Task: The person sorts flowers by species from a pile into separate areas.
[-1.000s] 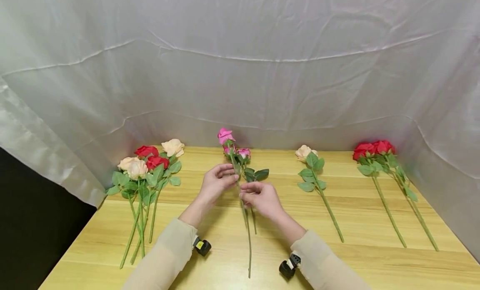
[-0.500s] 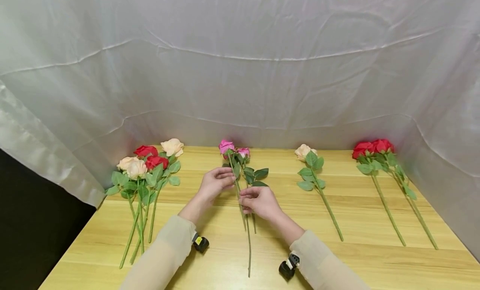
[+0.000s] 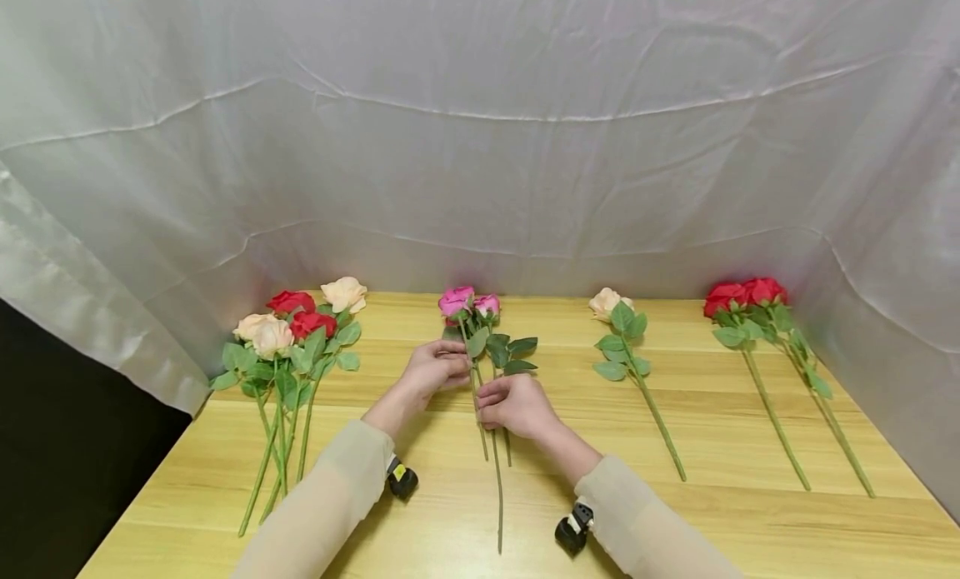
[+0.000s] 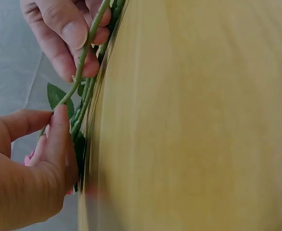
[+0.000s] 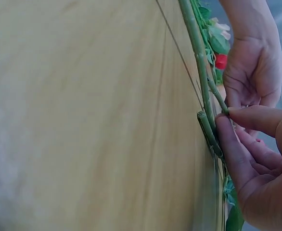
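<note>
A pink rose on a long green stem lies low over the table's middle, bloom at the back. My left hand pinches its stem just below the leaves; the left wrist view shows thumb and finger meeting on the stem. Lower down, my right hand pinches the stem too, and the stem's long end runs toward the front. Beneath and beside it, another pink rose with dark leaves rests on the table, its stem partly hidden by my right hand. A further pink bloom is mostly covered.
On the left, red roses and peach roses lie in a crossed bunch. A single peach rose is right of centre, and red roses lie far right. Grey cloth hangs behind the wooden table.
The held pink rose has come down, its bloom dropping beside the other pink blooms. Both hands have stayed on its stem, shifting only slightly. The other roses have not moved.
</note>
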The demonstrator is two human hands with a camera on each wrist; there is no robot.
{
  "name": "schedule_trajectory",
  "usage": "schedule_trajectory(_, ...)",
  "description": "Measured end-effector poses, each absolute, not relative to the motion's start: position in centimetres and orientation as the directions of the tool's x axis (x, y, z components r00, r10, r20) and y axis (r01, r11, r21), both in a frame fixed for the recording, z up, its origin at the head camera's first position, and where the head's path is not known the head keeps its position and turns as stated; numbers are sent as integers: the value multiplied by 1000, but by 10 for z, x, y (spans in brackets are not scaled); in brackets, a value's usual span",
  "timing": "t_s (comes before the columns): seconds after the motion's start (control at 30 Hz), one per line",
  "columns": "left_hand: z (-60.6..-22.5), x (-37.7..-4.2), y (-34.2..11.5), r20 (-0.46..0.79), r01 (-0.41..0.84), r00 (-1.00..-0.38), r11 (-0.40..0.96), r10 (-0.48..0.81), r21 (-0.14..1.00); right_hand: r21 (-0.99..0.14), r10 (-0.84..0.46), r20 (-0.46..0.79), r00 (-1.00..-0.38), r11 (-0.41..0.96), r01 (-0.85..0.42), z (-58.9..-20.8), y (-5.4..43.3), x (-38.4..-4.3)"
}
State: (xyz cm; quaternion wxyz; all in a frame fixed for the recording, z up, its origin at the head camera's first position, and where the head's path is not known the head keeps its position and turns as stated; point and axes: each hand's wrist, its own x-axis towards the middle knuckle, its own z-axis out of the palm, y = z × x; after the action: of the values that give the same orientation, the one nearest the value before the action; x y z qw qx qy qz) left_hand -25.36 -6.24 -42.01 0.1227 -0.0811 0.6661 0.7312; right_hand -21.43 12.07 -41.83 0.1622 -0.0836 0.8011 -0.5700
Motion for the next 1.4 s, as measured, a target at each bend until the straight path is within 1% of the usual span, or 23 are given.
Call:
schedule_trajectory(0.23,-421,-256,-64,-310,-311,-949,-24,56,950,-857,-343,-97,-934,506,-97,-415,119,-214)
schedule_trajectory(0.4,-420,-256,-65,-324,-324,-945,11,49,946,-820,-374,-74,-924,550,-157,-414,117,-213)
schedule_trajectory(0.6,-419,-255,-63,-296,-294,-954,54,50,954,-775,-395,-55,-917,596,-210,-410,114,-212)
schedule_trajectory(0.73,-420,-255,-63,-298,-295,-954,64,45,953,-769,-395,-64,-916,604,-207,-411,115,-212)
schedule_trajectory(0.9,-422,-255,-65,-307,-303,-951,77,40,950,-788,-393,-78,-916,587,-185,-413,116,-211)
schedule_trajectory(1.4,-420,-250,-75,-303,-294,-951,114,65,949,-835,-386,-54,-921,523,-171,-411,120,-208)
